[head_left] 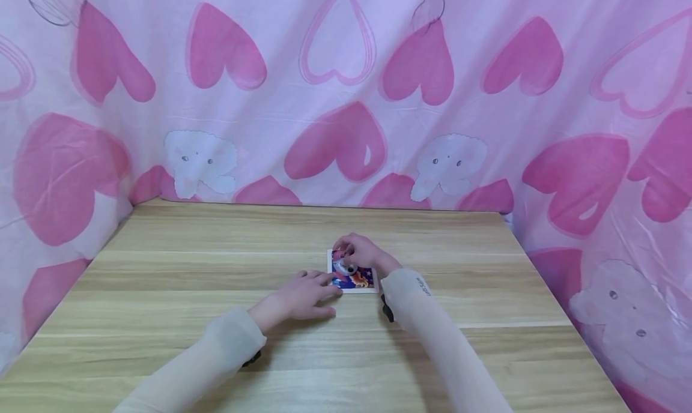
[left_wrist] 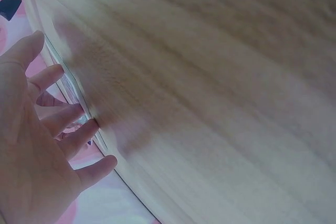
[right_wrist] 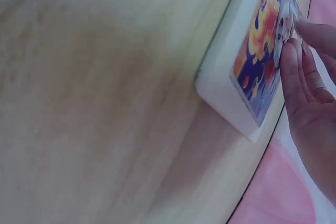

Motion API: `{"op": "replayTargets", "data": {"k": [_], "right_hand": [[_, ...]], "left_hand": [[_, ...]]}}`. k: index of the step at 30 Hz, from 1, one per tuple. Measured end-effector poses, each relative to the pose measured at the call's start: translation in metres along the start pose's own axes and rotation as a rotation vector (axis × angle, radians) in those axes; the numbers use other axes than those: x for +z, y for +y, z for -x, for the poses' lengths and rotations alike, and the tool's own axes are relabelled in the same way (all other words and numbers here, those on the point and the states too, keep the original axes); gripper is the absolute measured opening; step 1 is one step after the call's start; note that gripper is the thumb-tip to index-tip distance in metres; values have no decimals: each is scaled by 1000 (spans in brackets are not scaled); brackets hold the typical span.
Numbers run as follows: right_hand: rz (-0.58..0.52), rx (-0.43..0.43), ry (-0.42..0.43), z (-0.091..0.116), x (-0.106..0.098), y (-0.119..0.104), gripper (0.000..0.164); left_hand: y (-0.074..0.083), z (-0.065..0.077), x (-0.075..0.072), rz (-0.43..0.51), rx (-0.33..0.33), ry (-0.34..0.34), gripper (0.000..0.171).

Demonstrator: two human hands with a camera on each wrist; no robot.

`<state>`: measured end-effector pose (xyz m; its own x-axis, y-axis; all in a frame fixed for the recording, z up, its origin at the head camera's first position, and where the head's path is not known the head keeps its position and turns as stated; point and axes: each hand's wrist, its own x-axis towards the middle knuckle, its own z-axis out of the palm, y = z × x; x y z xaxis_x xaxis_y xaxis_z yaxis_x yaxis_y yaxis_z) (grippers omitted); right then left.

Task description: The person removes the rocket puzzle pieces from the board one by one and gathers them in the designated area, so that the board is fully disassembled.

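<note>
A small white-edged box (head_left: 357, 290) lies on the wooden table, its top printed with a purple and orange picture (right_wrist: 257, 40). My right hand (head_left: 361, 251) reaches over it from the right. Thumb and fingertips pinch a flat picture piece (right_wrist: 284, 22) with a white figure on it, close against the box's top. From the left, my left hand (head_left: 305, 296) spreads its fingers, with the fingertips right at the box's near left corner. In the left wrist view those fingers (left_wrist: 79, 142) are apart and hold nothing. Part of the picture is hidden under my right hand.
Light wooden table (head_left: 227, 239) extends all round the box. A pink and white curtain (head_left: 335, 125) with hearts hangs along the back and both sides. Dark wrist straps (head_left: 387, 309) show under the sleeves.
</note>
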<state>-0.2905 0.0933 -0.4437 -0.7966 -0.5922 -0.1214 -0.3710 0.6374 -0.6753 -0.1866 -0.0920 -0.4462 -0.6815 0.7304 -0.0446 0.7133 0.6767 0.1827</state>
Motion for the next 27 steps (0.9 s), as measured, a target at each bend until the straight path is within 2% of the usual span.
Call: {"op": "replayTargets", "data": {"k": [6,12,18,22,24,27], "right_hand": [[-149,109,71,1,3,4,24],[-200,161,109,2,4,5,19],[-202,135,151,7,-2,4,20],[-263,126,165,15,-9,5,19],[-298,133,164,20,-12,8,19],[-293,134,179,27,-17,16,18]], "left_hand": [[0,0,1,-7,-12,-18,47],[0,-1,2,-17,-17,-19,47],[1,0,0,-17,-11,-11,47],[2,0,-1,-16,-8,-10,48],[2,0,-1,-13,-11,-13,48],[3,1,-3,-4,-18,-24,48]]}}
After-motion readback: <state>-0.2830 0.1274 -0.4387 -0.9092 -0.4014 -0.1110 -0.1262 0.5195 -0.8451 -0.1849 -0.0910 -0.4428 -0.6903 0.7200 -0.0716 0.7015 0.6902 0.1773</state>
